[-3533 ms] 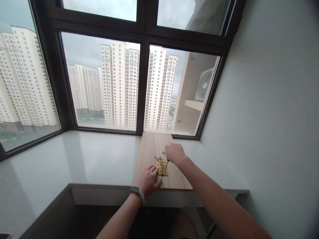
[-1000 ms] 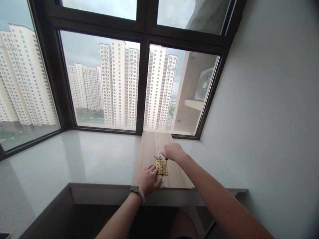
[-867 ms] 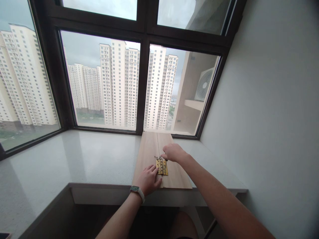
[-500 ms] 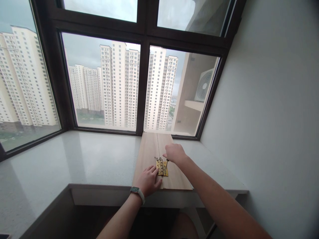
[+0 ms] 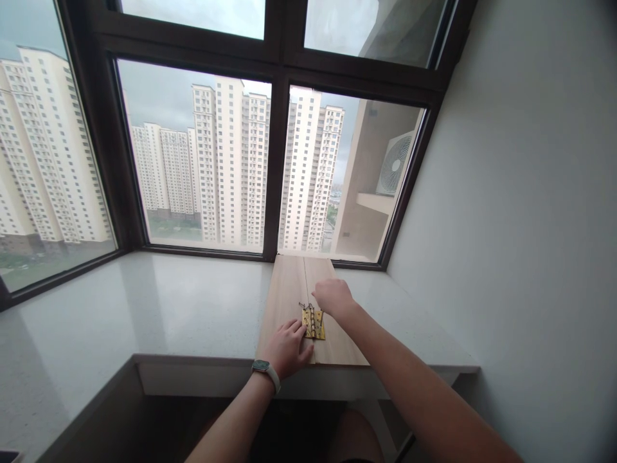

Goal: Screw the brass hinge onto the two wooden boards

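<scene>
Brass-coloured flat metal hinge [image 5: 313, 323] lies across the seam of two pale wooden boards [image 5: 289, 292]. My left hand [image 5: 288, 348] presses flat beside it; my right hand [image 5: 333, 299] pinches a small screw at its far edge, I judge. Next needs steady turning.

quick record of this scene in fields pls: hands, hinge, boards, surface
left hand: flat on the left board, fingers at the hinge's left edge
right hand: fingers pinched over a screw at the hinge's upper right
hinge: brass, open flat across the seam, screws standing in it
boards: two pale wooden planks side by side
surface: white windowsill
</scene>
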{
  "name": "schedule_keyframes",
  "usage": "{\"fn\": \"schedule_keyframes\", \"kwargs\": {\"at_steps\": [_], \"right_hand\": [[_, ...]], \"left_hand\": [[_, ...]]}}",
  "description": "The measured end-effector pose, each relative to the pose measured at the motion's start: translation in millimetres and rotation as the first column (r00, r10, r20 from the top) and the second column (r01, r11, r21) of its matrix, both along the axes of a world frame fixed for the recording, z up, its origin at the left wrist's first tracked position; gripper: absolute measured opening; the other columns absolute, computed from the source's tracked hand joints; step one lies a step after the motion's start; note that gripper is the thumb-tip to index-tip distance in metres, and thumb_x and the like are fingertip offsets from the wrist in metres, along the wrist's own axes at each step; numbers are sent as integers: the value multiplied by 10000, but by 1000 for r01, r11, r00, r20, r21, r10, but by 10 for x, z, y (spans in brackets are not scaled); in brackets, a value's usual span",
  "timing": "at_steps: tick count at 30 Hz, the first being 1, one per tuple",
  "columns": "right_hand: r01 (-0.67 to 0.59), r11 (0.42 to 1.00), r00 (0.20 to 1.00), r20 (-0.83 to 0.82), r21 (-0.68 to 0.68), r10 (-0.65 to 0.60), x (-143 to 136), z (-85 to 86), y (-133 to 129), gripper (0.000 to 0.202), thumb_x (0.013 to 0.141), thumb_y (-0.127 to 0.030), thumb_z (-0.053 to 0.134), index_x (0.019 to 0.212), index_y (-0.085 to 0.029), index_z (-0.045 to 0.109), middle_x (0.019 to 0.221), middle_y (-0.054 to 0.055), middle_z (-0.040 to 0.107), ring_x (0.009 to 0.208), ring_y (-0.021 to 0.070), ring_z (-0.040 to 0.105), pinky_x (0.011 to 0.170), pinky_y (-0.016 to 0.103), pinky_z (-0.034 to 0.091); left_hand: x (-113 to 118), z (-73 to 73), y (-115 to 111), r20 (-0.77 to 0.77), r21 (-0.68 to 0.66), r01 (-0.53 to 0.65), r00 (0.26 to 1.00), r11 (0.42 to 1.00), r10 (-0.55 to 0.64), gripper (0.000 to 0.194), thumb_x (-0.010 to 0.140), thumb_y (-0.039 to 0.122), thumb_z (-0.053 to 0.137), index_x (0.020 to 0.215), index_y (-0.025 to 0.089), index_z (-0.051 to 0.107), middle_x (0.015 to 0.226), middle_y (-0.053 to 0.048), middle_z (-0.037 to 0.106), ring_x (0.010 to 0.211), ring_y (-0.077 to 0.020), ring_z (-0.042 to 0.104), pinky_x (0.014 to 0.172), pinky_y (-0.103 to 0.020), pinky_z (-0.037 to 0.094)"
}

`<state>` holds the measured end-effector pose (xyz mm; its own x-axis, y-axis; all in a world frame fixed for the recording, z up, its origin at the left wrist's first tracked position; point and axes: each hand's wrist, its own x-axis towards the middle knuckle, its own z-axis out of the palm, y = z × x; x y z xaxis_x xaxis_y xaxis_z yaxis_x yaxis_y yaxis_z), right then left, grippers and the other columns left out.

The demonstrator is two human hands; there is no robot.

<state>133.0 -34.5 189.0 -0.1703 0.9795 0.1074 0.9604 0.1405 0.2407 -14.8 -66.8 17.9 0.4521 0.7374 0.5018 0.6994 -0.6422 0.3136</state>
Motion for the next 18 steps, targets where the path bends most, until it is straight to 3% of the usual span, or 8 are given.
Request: {"fn": "schedule_keyframes", "kwargs": {"at_steps": [2, 5, 12, 18], "right_hand": [[-87, 996, 995, 45, -4, 87, 18, 12, -13, 370, 947, -451, 512, 1053, -180, 740, 1033, 157, 745, 966, 267, 702, 802, 336, 506], [-118, 992, 990, 77, -42, 121, 57, 42, -16, 380, 909, -493, 567, 1038, -182, 741, 1025, 146, 747, 972, 270, 700, 796, 331, 509], [-56, 998, 998, 40, -26, 57, 121, 51, -20, 390, 934, -503, 517, 1034, -189, 727, 1054, 135, 739, 992, 265, 694, 810, 343, 502], [8, 999, 1000, 23, -33, -7, 93, 95, -60, 404, 834, -526, 664, 1071, -200, 702, 1046, 134, 733, 970, 269, 694, 808, 353, 493]], "left_hand": [[-10, -9, 7, -2, -2, 1, 1000, 1000, -1, 451, 907, 460, 540, 1294, 230, 576, 1324, -103, 602, 1300, -308, 484, 1100, -468, 405], [-25, -22, 17, -4, 0, 0, 1000, 1000, 0, 452, 902, 463, 547, 1291, 236, 578, 1322, -101, 603, 1301, -309, 486, 1102, -467, 404], [-47, -9, 6, -2, 3, 0, 1000, 1000, 0, 451, 901, 458, 548, 1293, 236, 577, 1323, -99, 604, 1301, -307, 486, 1104, -467, 404], [-34, 1, -5, -2, -4, -4, 1000, 1000, 4, 439, 902, 451, 544, 1282, 237, 587, 1327, -101, 604, 1300, -307, 487, 1105, -468, 403]]}}
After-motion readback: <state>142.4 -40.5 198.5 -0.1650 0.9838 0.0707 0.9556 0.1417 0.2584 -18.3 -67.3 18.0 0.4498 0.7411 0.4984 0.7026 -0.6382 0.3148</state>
